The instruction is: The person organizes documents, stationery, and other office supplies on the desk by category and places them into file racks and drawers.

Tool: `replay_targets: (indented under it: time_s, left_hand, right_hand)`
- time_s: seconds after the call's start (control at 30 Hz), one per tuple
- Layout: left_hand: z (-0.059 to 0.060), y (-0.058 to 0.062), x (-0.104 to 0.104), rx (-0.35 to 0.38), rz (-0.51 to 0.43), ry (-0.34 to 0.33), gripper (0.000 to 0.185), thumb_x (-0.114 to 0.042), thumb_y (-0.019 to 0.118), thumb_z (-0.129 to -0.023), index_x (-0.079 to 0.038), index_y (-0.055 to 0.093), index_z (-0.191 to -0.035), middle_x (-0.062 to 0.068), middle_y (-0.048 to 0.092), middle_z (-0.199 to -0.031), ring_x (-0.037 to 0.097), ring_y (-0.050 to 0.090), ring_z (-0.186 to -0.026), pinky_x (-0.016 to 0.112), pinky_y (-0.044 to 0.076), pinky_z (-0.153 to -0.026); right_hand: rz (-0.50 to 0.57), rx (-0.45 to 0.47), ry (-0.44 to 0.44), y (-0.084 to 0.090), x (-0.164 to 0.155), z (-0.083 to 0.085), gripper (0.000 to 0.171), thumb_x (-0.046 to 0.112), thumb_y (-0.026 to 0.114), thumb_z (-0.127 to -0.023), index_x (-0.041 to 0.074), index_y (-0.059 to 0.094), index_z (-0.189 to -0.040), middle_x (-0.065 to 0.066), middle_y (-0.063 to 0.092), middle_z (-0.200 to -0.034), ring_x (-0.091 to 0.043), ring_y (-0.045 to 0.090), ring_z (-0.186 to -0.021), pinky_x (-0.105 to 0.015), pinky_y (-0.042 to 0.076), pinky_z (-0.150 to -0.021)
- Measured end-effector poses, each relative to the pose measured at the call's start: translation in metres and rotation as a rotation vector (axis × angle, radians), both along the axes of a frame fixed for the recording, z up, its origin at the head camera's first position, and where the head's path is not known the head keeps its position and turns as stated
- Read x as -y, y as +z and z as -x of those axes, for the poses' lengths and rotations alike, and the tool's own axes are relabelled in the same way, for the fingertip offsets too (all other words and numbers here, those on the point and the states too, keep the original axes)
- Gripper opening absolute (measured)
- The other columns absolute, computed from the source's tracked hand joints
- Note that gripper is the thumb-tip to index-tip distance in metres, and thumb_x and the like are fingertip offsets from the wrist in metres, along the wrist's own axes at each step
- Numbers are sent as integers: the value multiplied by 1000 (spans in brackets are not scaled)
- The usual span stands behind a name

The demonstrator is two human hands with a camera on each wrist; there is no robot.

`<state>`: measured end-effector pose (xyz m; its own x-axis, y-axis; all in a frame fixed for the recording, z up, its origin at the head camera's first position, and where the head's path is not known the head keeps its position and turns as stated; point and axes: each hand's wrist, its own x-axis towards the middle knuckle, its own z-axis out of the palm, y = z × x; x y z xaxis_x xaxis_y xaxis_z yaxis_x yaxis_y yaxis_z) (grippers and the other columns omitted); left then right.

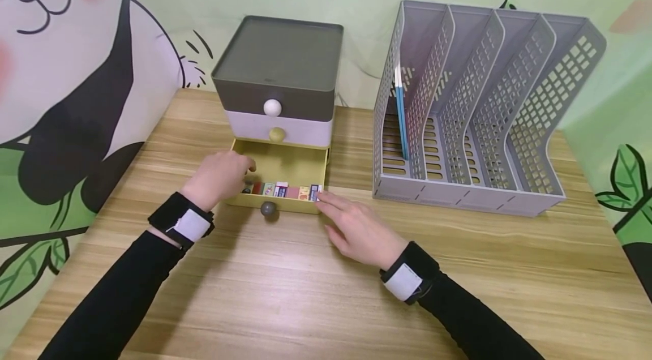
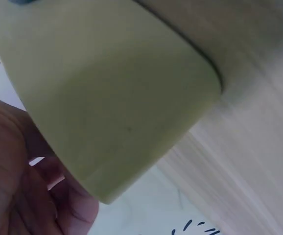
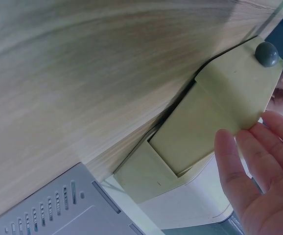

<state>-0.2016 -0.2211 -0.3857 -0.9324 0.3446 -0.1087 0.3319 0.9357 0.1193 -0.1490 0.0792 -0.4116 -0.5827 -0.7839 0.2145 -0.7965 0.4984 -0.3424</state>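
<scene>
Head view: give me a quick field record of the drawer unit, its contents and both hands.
unit: three-drawer organiser on wooden table
open drawer: bottom yellow drawer, pulled out, grey knob
contents: row of small colourful boxes along the front wall
left hand: left hand at the drawer's left front corner, fingers curled; what they grip is hidden
right hand: right hand open, fingertips at the right front corner
nearby: grey file rack, right of the unit
</scene>
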Motion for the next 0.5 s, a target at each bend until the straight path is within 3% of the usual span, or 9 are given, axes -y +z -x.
replay_targets:
  time_s: [0.27,0.5]
  left_hand:
    - [-22,-11,-7,-193,-76,-38,24,4,66,-82,0,69,-105,15,69,-96,32,67,-75,43,55,-59]
    - [-38,-15,-14,-403,-226,-53,11,-5,64,-87,-1,66,-98,9,62,-87,27,61,-68,41,51,-54]
  right_hand:
    - [23,2,-7,-1,2,-1,45,5,65,-90,-5,55,-133,-22,50,-140,-32,50,-128,-40,40,-104]
    - [79,-3,-25,2,4,3,45,1,66,-87,-5,56,-130,-22,51,-138,-34,52,-125,-41,41,-103]
